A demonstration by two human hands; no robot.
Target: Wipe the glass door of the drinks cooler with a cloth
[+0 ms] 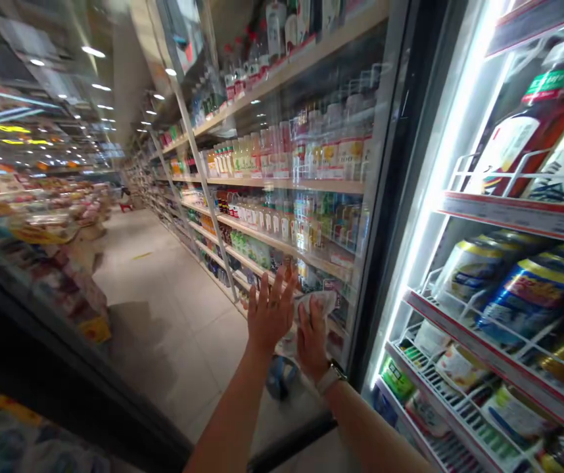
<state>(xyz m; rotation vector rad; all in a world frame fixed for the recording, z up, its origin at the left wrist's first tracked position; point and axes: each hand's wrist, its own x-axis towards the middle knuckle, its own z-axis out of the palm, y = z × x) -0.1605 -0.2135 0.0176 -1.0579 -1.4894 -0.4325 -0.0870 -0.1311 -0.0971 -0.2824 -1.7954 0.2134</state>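
Observation:
A glass door (203,341) in a dark frame stands in front of me, with shelves of bottles showing in and through it. Flat against the pane lies my left hand (271,312), its fingers spread and nothing in it. Close beside it, my right hand (312,338) presses a crumpled white cloth (329,301) to the glass; whether it is fabric or paper I cannot tell. A watch (331,377) is on the right wrist.
At the right is a lit cooler with cans (533,295) and bottles (513,138) on wire-fronted shelves (509,341). A bright light strip (423,223) runs up its side. Beyond the glass are a tiled aisle floor (164,289) and blurred goods displays (40,210) on the left.

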